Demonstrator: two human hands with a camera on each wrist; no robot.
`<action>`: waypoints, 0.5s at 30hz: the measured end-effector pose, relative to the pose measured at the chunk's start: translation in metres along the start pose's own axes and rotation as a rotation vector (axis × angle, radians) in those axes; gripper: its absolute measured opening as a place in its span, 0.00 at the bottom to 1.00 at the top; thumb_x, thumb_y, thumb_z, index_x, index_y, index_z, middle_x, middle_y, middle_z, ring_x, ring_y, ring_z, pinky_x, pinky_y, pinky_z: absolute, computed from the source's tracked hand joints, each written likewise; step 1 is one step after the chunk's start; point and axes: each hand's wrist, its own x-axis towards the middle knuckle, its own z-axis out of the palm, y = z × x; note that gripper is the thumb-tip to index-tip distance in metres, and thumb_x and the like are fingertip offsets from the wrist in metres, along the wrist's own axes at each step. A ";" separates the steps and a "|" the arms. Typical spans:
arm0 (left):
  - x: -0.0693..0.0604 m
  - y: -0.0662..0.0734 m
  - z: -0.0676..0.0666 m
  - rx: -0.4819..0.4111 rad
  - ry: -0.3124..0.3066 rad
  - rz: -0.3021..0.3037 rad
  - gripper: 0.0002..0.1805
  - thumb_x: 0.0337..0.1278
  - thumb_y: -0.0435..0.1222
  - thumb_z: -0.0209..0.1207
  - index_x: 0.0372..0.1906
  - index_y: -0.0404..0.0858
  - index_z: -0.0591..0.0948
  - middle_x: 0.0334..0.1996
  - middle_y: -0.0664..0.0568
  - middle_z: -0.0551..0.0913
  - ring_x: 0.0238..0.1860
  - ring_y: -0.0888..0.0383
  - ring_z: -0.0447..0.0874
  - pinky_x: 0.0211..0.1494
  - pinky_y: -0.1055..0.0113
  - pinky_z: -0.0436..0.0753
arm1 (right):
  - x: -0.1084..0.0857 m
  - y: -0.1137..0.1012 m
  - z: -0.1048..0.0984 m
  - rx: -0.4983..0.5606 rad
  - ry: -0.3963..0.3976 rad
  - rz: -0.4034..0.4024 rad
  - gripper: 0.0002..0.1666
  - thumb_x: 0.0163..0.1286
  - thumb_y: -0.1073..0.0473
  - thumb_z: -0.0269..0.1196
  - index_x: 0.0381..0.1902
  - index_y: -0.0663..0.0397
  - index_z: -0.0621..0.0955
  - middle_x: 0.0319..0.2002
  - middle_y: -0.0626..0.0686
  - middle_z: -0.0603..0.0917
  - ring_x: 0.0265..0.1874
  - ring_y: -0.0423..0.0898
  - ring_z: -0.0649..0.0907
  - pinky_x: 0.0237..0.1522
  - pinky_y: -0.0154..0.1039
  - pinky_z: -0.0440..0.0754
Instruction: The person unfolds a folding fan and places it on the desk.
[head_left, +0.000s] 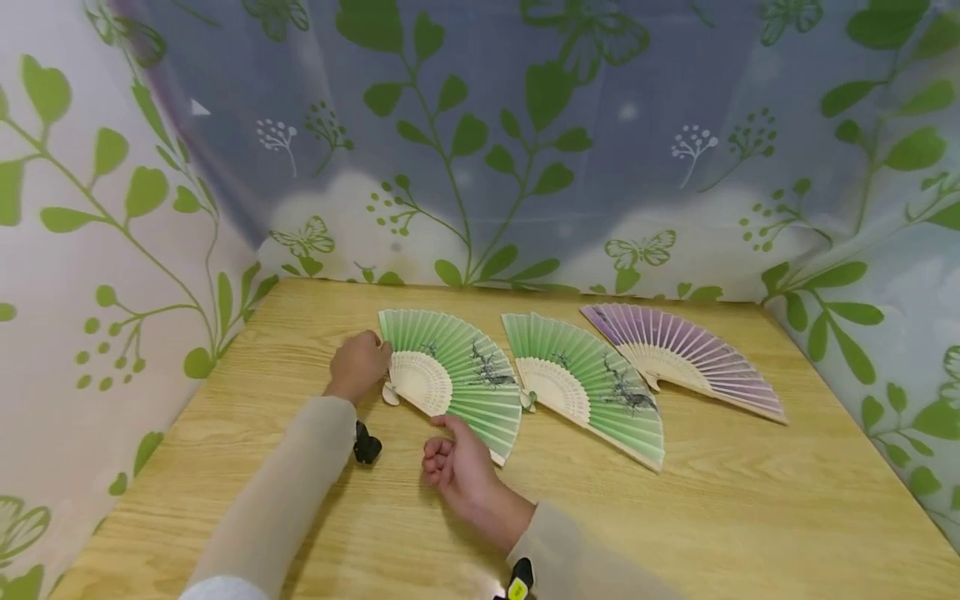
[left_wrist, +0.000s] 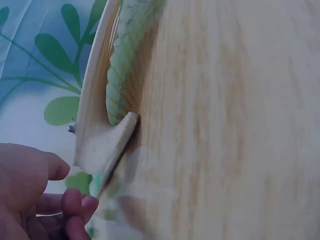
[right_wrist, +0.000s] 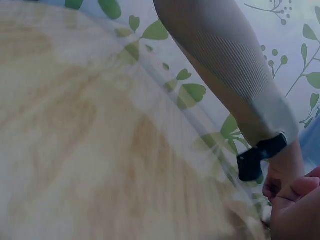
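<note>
A spread green fan (head_left: pixel 483 350) with a dark branch print and pale ribs lies on the table at the left. My left hand (head_left: pixel 360 365) is beside its left edge; in the left wrist view the thumb and loosely bent left fingers (left_wrist: pixel 80 205) sit apart near the fan's pale pivot end (left_wrist: pixel 100 147), with nothing visibly held. At its lower edge is my right hand (head_left: pixel 463 473), forefinger reaching to the rib and other fingers loosely curled. Whether that forefinger touches is unclear. The right wrist view shows only part of the right hand (right_wrist: pixel 300 210).
To the right lies a second spread green fan (head_left: pixel 600 379) with a similar print, close to the first. Farther right is a spread purple fan (head_left: pixel 690 350). They lie on a wood-grain table (head_left: pixel 712 533), with leaf-patterned cloth (head_left: pixel 495 208) hanging behind and at both sides.
</note>
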 end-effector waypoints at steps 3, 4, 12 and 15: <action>-0.007 0.010 -0.004 0.080 0.008 0.037 0.23 0.73 0.48 0.46 0.52 0.32 0.78 0.36 0.42 0.83 0.29 0.49 0.79 0.29 0.57 0.78 | -0.002 -0.012 -0.008 -0.086 -0.043 -0.038 0.11 0.78 0.56 0.45 0.50 0.55 0.69 0.20 0.46 0.75 0.16 0.37 0.73 0.19 0.27 0.71; -0.010 0.015 -0.006 0.102 0.005 0.047 0.25 0.73 0.49 0.46 0.55 0.32 0.77 0.40 0.40 0.84 0.31 0.48 0.80 0.30 0.55 0.79 | -0.002 -0.016 -0.011 -0.122 -0.060 -0.054 0.11 0.78 0.56 0.45 0.50 0.55 0.69 0.21 0.46 0.75 0.17 0.37 0.74 0.20 0.27 0.72; -0.036 0.056 -0.014 0.112 -0.009 0.131 0.32 0.71 0.59 0.43 0.63 0.38 0.73 0.45 0.42 0.84 0.30 0.48 0.82 0.24 0.58 0.78 | -0.007 -0.062 -0.030 -0.398 -0.132 -0.188 0.12 0.76 0.60 0.45 0.54 0.58 0.67 0.31 0.49 0.78 0.29 0.41 0.80 0.34 0.34 0.77; -0.043 0.067 -0.012 0.103 -0.011 0.170 0.33 0.71 0.59 0.41 0.66 0.40 0.71 0.51 0.42 0.82 0.38 0.46 0.83 0.31 0.53 0.81 | -0.003 -0.081 -0.037 -0.502 -0.060 -0.260 0.12 0.77 0.59 0.47 0.52 0.59 0.71 0.36 0.53 0.80 0.34 0.46 0.81 0.40 0.41 0.79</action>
